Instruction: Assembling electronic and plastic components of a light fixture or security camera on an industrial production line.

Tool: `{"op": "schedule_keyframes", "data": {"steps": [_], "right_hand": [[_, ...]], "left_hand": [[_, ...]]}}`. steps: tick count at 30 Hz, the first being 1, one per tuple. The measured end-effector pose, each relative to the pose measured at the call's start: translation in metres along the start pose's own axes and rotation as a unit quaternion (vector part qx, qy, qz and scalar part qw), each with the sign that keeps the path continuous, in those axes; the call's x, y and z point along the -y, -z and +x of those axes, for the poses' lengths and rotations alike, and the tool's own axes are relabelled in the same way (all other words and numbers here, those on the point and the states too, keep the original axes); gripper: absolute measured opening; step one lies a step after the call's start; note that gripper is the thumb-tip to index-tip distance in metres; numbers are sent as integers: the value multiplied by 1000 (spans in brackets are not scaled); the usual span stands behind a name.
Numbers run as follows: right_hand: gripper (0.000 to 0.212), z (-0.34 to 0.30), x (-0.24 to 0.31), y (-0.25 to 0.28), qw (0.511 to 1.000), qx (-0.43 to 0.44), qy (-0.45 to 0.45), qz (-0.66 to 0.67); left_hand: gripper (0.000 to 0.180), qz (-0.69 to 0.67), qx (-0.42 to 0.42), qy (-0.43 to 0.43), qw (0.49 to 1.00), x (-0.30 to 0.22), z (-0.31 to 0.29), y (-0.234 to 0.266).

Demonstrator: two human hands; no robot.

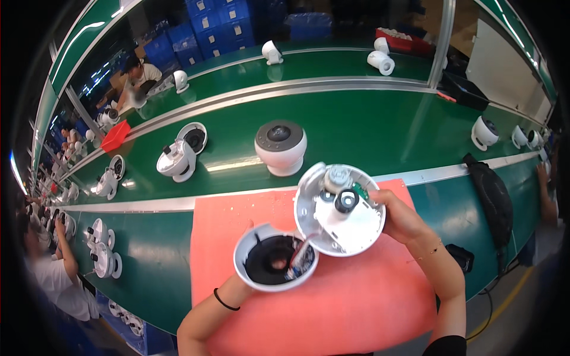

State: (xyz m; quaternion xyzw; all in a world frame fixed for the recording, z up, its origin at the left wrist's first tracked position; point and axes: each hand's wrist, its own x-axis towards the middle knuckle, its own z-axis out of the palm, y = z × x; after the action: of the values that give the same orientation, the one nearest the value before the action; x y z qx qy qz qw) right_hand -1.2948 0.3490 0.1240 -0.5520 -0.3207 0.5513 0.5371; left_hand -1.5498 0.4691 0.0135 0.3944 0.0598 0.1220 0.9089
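A round white camera housing half [371, 228] is tilted up in my right hand [399, 215], whose fingers are closed on its right edge. Inside it are a dark lens, a grey round part and a bit of green circuit board. My left hand [237, 287] supports the other piece, a white shell with a black inside [261, 261], from below; most of its fingers are hidden behind the shell. A bundle of wires [301, 254] runs between the two pieces, which nearly touch at their rims. Both are above a pink mat [332, 308].
A white device with a grey top [280, 145] stands on the green conveyor [356, 130] ahead. Opened units [177, 159] stand to its left. At right lie a black pouch [493, 202] and a small black object [460, 258]. Co-workers [59, 273] sit at the left.
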Motion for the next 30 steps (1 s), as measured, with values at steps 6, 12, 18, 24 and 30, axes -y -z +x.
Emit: {"op": "schedule_keyframes", "data": {"steps": [6, 12, 18, 24, 30], "right_hand": [[39, 3, -36, 24, 994, -4, -60, -88], [36, -18, -15, 1, 874, -105, 260, -397], [38, -60, -28, -116, 652, 201, 434, -589], [42, -92, 16, -124, 643, 172, 364, -651], [47, -90, 55, -80, 782, 211, 196, -552]], "left_hand": [[73, -308, 54, 28, 949, 30, -26, 9], [72, -174, -96, 39, 979, 21, -60, -27], [56, -216, -118, 43, 968, 14, -88, -47], [66, -38, -121, 56, 990, -12, -70, -73], [77, 179, -105, 48, 977, -8, -25, -59]]}}
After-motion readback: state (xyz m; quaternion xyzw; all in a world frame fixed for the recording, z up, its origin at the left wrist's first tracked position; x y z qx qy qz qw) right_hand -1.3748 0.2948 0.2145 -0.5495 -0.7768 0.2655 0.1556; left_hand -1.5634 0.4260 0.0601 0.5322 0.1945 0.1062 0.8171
